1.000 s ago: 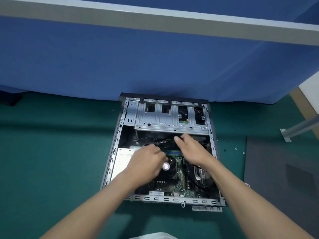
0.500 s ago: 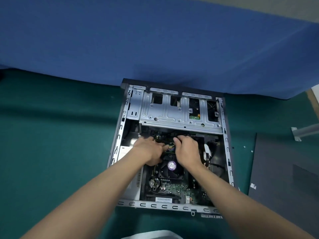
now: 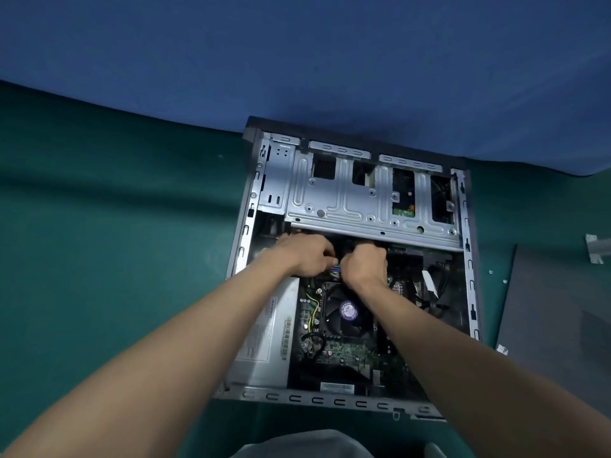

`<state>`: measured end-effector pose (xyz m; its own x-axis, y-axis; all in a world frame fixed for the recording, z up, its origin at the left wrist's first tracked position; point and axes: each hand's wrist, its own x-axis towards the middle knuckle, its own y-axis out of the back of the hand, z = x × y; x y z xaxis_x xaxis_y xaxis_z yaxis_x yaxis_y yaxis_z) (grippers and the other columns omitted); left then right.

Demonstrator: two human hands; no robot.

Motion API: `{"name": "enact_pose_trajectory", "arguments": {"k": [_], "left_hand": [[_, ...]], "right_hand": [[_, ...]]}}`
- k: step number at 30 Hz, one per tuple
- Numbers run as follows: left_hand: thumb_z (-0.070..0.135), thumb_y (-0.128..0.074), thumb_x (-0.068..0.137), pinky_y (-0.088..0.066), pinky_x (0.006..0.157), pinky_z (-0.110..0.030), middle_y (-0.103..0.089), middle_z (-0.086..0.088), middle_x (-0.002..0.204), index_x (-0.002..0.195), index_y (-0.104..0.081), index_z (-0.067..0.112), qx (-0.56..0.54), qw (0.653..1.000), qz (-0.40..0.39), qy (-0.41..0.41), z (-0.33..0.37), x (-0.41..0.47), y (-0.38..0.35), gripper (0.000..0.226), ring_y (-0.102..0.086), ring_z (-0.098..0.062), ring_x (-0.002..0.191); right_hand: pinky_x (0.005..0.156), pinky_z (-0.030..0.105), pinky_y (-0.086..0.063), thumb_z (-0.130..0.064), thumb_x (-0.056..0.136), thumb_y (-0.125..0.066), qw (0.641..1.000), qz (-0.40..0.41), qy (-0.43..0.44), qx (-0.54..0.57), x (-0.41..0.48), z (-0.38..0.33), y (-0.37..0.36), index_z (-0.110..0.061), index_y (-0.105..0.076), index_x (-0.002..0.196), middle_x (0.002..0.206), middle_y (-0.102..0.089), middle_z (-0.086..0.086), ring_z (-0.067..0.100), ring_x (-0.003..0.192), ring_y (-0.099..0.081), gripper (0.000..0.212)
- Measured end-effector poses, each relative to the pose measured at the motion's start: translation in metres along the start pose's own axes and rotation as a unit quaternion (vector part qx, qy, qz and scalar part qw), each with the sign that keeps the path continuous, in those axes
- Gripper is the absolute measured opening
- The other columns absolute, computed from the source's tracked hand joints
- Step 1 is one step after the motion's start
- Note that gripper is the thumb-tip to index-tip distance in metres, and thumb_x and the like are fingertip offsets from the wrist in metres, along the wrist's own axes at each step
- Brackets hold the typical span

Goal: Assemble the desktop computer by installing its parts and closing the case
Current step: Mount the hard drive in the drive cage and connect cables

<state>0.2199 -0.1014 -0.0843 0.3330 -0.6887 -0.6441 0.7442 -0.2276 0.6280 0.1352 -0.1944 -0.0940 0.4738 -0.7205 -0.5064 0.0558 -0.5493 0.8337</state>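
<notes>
Open computer case (image 3: 314, 398) lies at the far edge of the bench (image 3: 115, 242). Inside it, left hand (image 3: 305, 256) and right hand (image 3: 363, 266) meet, fingers curled on a coloured wire bundle (image 3: 335, 272) just below the drive cage (image 3: 347, 200).

Green mat (image 3: 99, 259), blue partition (image 3: 297, 61) behind, metal bracket (image 3: 596, 247) at far right

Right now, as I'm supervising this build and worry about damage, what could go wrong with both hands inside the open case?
The left hand and right hand meet at the coloured wires right under the drive cage; its metal edge may scrape knuckles. Their grip is hidden, so a plug might be pushed in crooked. Small screws lie loose on the green mat and could get lost.
</notes>
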Motion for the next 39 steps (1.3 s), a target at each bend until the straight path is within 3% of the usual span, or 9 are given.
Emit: {"name": "enact_pose_trajectory", "arguments": {"k": [6, 11, 17, 20, 23, 28, 31, 34, 39], "left_hand": [[0.049, -0.037, 0.099, -0.035, 0.108, -0.042, -0.04, -0.009, 0.149, 0.144, -0.039, 0.021, 0.031, 0.999, -0.026, 0.027, -0.011, 0.015, -0.001, 0.053, -0.041, -0.03, 0.134], [0.043, -0.039, 0.1, -0.038, 0.106, -0.041, -0.042, -0.009, 0.148, 0.142, -0.039, 0.022, 0.046, 0.998, -0.021, 0.03, -0.011, 0.024, -0.001, 0.047, -0.044, -0.03, 0.131], [0.041, -0.047, 0.098, -0.036, 0.098, -0.032, -0.05, -0.012, 0.139, 0.134, -0.05, 0.012, 0.005, 0.998, -0.048, 0.038, -0.012, 0.028, -0.001, 0.046, -0.048, -0.03, 0.125], [0.038, -0.053, 0.095, -0.041, 0.102, -0.038, -0.047, -0.01, 0.143, 0.139, -0.043, 0.019, -0.015, 0.999, 0.019, 0.025, -0.012, 0.026, -0.004, 0.049, -0.047, -0.032, 0.126], [0.018, -0.044, 0.096, -0.041, 0.099, -0.041, -0.042, -0.015, 0.144, 0.141, -0.037, 0.022, -0.032, 0.994, 0.097, 0.026, -0.01, 0.025, -0.003, 0.046, -0.047, -0.037, 0.125], [0.014, -0.034, 0.097, -0.039, 0.089, -0.036, -0.046, -0.016, 0.137, 0.115, -0.042, 0.021, -0.056, 0.989, 0.128, 0.043, -0.004, 0.016, 0.001, 0.021, -0.048, -0.037, 0.12], [0.012, -0.034, 0.097, -0.039, 0.09, -0.038, -0.047, -0.016, 0.136, 0.123, -0.043, 0.017, -0.039, 0.989, 0.137, 0.044, -0.002, 0.015, 0.002, 0.028, -0.048, -0.037, 0.12], [0.009, -0.038, 0.095, -0.042, 0.088, -0.038, -0.048, -0.015, 0.134, 0.13, -0.043, 0.016, -0.022, 0.992, 0.119, 0.037, -0.003, 0.017, 0.002, 0.036, -0.05, -0.036, 0.118], [0.028, -0.049, 0.097, -0.039, 0.105, -0.041, -0.043, -0.012, 0.145, 0.141, -0.036, 0.016, 0.054, 0.997, 0.023, 0.048, -0.012, 0.028, -0.003, 0.047, -0.044, -0.032, 0.129]], "right_hand": [[0.072, 0.031, -0.041, -0.017, 0.089, -0.048, 0.999, 0.015, -0.039, 0.008, 0.004, 0.0, -0.007, 0.0, -0.067, 0.1, 0.117, -0.058, 0.02, 0.039, 0.1, -0.057, 0.028], [0.071, 0.031, -0.037, -0.018, 0.09, -0.048, 0.999, 0.023, -0.033, -0.015, 0.004, -0.001, -0.007, 0.0, -0.066, 0.098, 0.114, -0.06, 0.02, 0.034, 0.088, -0.053, 0.027], [0.073, 0.034, -0.036, -0.018, 0.091, -0.043, 0.998, 0.064, 0.003, 0.012, -0.001, 0.001, -0.009, 0.002, -0.062, 0.099, 0.113, -0.059, 0.025, 0.042, 0.091, -0.056, 0.029], [0.072, 0.034, -0.035, -0.017, 0.091, -0.041, 0.998, 0.061, 0.015, 0.01, -0.005, 0.002, -0.008, 0.003, -0.061, 0.1, 0.113, -0.059, 0.025, 0.043, 0.093, -0.056, 0.029], [0.07, 0.033, -0.035, -0.016, 0.091, -0.041, 0.998, 0.061, 0.02, 0.004, -0.007, 0.002, -0.008, 0.001, -0.059, 0.086, 0.108, -0.06, 0.023, 0.041, 0.082, -0.053, 0.025], [0.071, 0.034, -0.037, -0.016, 0.09, -0.042, 0.999, 0.052, 0.011, 0.013, -0.008, 0.003, -0.008, -0.001, -0.061, 0.095, 0.111, -0.057, 0.022, 0.039, 0.085, -0.052, 0.025], [0.07, 0.033, -0.037, -0.014, 0.088, -0.044, 0.998, 0.049, -0.001, 0.024, -0.006, 0.002, -0.006, -0.005, -0.058, 0.084, 0.11, -0.058, 0.022, 0.035, 0.077, -0.045, 0.016], [0.068, 0.033, -0.038, -0.011, 0.087, -0.045, 0.998, 0.047, 0.001, 0.031, -0.005, 0.002, -0.006, -0.003, -0.06, 0.084, 0.108, -0.058, 0.024, 0.037, 0.077, -0.047, 0.016], [0.069, 0.032, -0.039, -0.011, 0.09, -0.046, 0.999, 0.028, 0.019, 0.019, -0.003, 0.008, -0.005, 0.001, -0.062, 0.097, 0.11, -0.058, 0.024, 0.041, 0.092, -0.056, 0.021]]}}
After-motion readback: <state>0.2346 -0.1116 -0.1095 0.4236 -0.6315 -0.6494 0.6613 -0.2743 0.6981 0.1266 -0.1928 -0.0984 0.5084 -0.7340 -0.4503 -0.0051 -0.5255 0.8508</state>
